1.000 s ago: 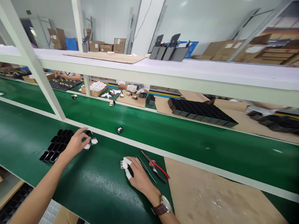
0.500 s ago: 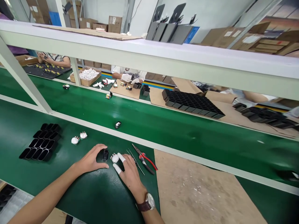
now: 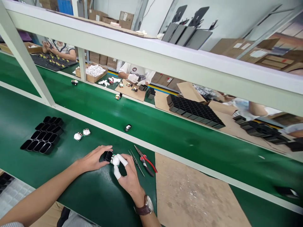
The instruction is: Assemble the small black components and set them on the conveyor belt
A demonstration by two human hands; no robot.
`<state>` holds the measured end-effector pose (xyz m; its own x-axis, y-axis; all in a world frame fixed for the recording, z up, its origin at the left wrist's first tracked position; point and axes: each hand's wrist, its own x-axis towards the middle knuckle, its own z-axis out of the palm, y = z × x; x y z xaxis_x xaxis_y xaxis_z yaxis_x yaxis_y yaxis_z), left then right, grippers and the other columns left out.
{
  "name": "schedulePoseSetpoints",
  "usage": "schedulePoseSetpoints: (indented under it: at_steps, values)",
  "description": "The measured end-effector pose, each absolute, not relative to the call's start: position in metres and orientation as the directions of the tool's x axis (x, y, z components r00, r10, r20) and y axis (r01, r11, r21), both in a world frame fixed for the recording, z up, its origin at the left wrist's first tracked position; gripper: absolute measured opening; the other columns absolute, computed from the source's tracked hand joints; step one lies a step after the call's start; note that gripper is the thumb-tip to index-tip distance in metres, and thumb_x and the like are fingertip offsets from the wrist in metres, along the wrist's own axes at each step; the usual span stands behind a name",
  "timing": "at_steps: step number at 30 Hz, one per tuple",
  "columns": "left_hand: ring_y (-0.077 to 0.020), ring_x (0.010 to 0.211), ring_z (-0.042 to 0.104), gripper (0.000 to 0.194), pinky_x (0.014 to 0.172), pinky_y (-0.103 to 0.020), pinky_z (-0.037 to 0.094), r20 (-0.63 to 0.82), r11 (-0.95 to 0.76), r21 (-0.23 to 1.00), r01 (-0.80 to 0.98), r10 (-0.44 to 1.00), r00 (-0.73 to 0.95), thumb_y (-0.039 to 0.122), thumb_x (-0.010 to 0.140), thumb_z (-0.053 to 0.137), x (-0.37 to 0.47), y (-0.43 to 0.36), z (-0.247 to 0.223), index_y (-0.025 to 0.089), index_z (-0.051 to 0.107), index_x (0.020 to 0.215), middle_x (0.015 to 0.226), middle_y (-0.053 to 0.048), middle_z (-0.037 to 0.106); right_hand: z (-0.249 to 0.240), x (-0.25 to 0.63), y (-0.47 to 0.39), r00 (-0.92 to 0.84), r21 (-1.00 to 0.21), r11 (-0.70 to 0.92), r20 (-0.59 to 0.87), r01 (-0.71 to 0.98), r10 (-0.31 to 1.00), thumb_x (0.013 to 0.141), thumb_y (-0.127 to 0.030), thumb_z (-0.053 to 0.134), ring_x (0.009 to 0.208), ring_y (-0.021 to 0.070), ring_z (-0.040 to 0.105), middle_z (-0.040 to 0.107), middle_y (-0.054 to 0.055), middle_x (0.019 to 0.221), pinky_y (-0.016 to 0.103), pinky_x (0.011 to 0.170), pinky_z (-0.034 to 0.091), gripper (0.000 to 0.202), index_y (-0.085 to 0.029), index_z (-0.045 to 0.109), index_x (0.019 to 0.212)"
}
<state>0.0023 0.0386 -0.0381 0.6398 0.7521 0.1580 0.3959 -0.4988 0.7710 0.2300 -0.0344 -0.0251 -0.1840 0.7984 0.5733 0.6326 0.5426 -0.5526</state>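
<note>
My left hand (image 3: 96,159) has its thumb and fingers closed around a small black plastic housing (image 3: 108,156), whose mouth faces right. In the finger-cotted thumb and forefinger of my right hand (image 3: 127,173) is a small circuit board (image 3: 115,160) with a white blob on top. Its left edge meets the housing's mouth; I cannot tell how far in it reaches. Tweezers (image 3: 136,162) and red-handled pliers (image 3: 145,160) lie just right of my right hand. Two similar boards (image 3: 82,134) rest on the green bench to the left.
Rows of black housings (image 3: 44,135) stand at the left of the bench. Cardboard (image 3: 194,192) covers the right side. Beyond a pale rail runs a green conveyor (image 3: 165,126) carrying several small units. A shelf beam (image 3: 142,47) crosses above; co-workers sit across.
My left hand has closed on the black housing. My right hand has gripped the circuit board and brought it left against the housing's mouth. The camera view has shifted slightly.
</note>
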Motion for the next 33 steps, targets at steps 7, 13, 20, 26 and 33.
schedulePoseSetpoints:
  at_steps: [7, 13, 20, 26, 33]
  values:
    - [-0.0273, 0.138, 0.053, 0.078, 0.115, -0.048, 0.049, 0.223, -0.566, 0.752, 0.338, 0.701, 0.677, 0.020, 0.096, 0.065, 0.002, 0.036, -0.034, 0.037, 0.027, 0.162, 0.146, -0.007, 0.059, -0.018, 0.221, -0.037, -0.259, -0.441, 0.538, 0.548, 0.718, 0.795, 0.099, -0.012, 0.055, 0.112, 0.0269, 0.062, 0.063, 0.012, 0.122, 0.048, 0.093, 0.058, 0.065, -0.026, 0.030, 0.158]
    - [-0.0283, 0.135, 0.055, 0.081, 0.110, -0.046, 0.052, 0.244, -0.586, 0.739, 0.334, 0.694, 0.678, 0.015, 0.094, 0.066, 0.001, 0.034, -0.030, 0.037, 0.028, 0.162, 0.144, -0.008, 0.061, -0.010, 0.218, -0.038, -0.301, -0.375, 0.511, 0.492, 0.773, 0.817, 0.101, -0.017, 0.053, 0.109, 0.0279, 0.064, 0.065, 0.012, 0.120, 0.046, 0.090, 0.061, 0.065, -0.023, 0.026, 0.160]
    - [-0.0283, 0.134, 0.054, 0.080, 0.113, -0.048, 0.048, 0.263, -0.623, 0.705, 0.338, 0.673, 0.692, 0.015, 0.096, 0.063, 0.000, 0.035, -0.031, 0.035, 0.023, 0.163, 0.143, -0.008, 0.061, 0.002, 0.214, -0.038, -0.349, -0.290, 0.500, 0.442, 0.816, 0.826, 0.102, -0.015, 0.046, 0.105, 0.0318, 0.062, 0.063, 0.016, 0.116, 0.049, 0.084, 0.061, 0.063, -0.019, 0.025, 0.161]
    - [-0.0291, 0.130, 0.056, 0.076, 0.110, -0.048, 0.050, 0.258, -0.630, 0.695, 0.347, 0.669, 0.697, 0.018, 0.096, 0.063, 0.002, 0.033, -0.035, 0.033, 0.026, 0.162, 0.142, -0.010, 0.059, 0.002, 0.212, -0.036, -0.378, -0.305, 0.496, 0.372, 0.813, 0.848, 0.102, -0.016, 0.044, 0.104, 0.0317, 0.061, 0.063, 0.015, 0.117, 0.048, 0.082, 0.061, 0.055, -0.019, 0.035, 0.156]
    - [-0.0289, 0.134, 0.057, 0.086, 0.112, -0.048, 0.048, 0.160, -0.513, 0.784, 0.348, 0.710, 0.686, 0.024, 0.095, 0.068, 0.004, 0.031, -0.035, 0.035, 0.018, 0.163, 0.144, -0.007, 0.062, 0.003, 0.224, -0.038, -0.377, -0.341, 0.516, 0.398, 0.786, 0.836, 0.103, -0.028, 0.058, 0.125, 0.0325, 0.059, 0.059, 0.017, 0.138, 0.052, 0.099, 0.058, 0.051, -0.022, 0.043, 0.151]
